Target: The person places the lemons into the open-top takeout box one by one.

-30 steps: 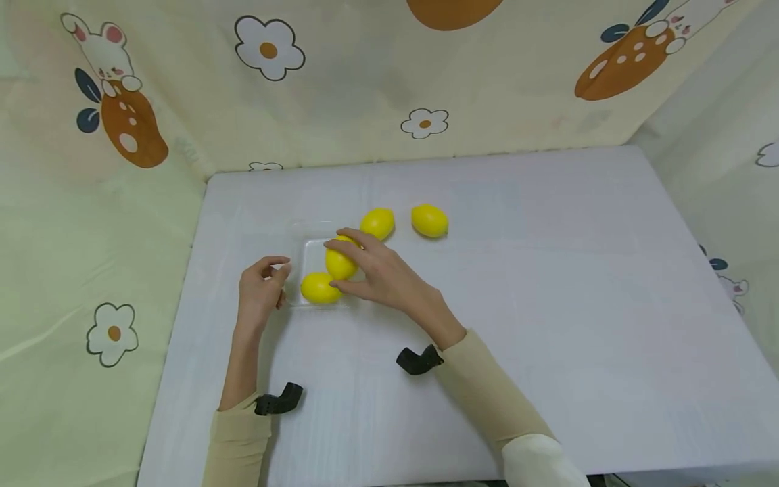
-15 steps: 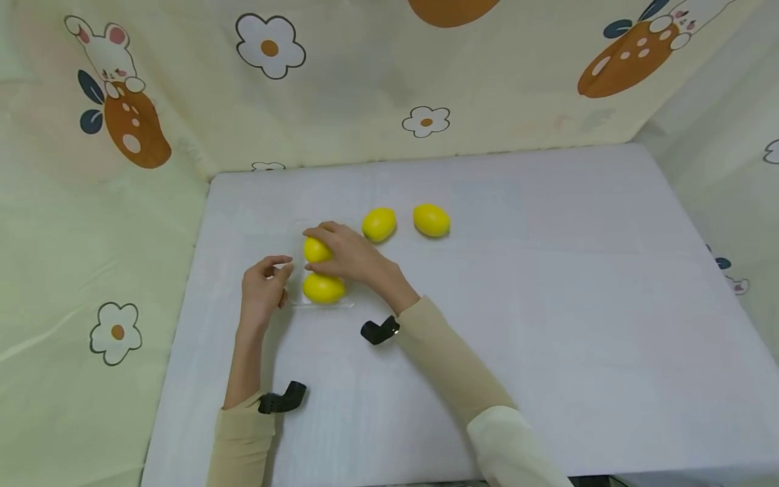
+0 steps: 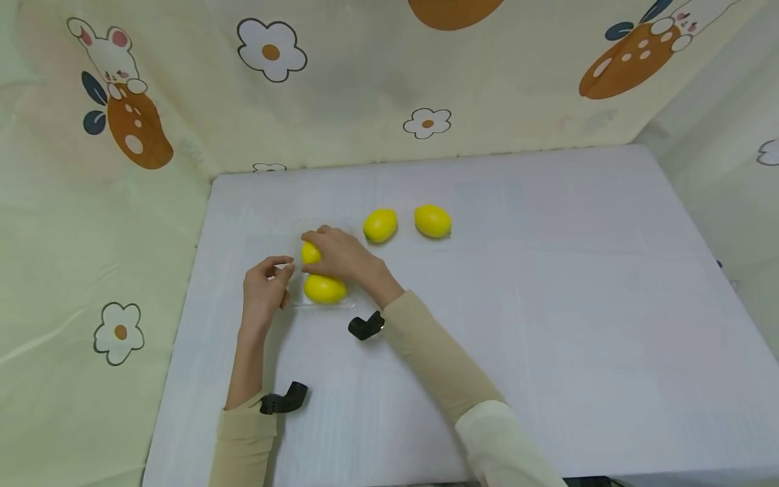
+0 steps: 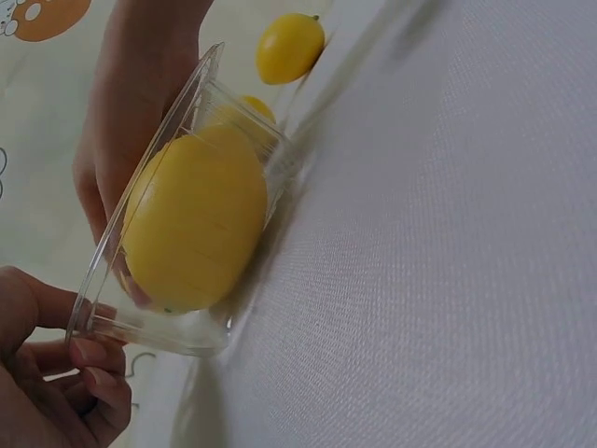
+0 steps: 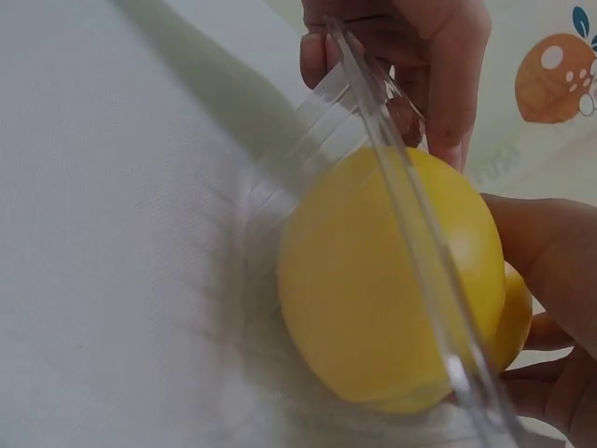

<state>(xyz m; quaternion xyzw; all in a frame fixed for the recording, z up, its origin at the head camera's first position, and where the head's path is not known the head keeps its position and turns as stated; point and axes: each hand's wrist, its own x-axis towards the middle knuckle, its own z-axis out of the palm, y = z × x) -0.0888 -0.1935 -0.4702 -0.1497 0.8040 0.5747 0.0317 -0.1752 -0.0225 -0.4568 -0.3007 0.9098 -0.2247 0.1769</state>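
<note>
A clear plastic tray (image 4: 163, 338) stands on the white table at centre left in the head view. My left hand (image 3: 264, 287) pinches its left rim between thumb and fingers. Inside, toward the front, lies one yellow lemon (image 3: 325, 289). Behind it my right hand (image 3: 343, 256) grips a second lemon (image 3: 310, 252) from above, at the back part of the tray; the palm covers much of it. In the right wrist view, the front lemon (image 5: 373, 280) shows through the tray wall and the gripped lemon (image 5: 515, 322) peeks out beyond it.
Two more lemons lie on the table behind the tray: one lemon (image 3: 380, 225) just right of the right hand, another lemon (image 3: 433, 221) farther right. Patterned cloth walls (image 3: 353, 81) border the white table (image 3: 517, 304) at the back and sides.
My right hand has carried its lemon left and down into the back part of the tray, beside the front lemon. The left hand has stayed on the rim.
</note>
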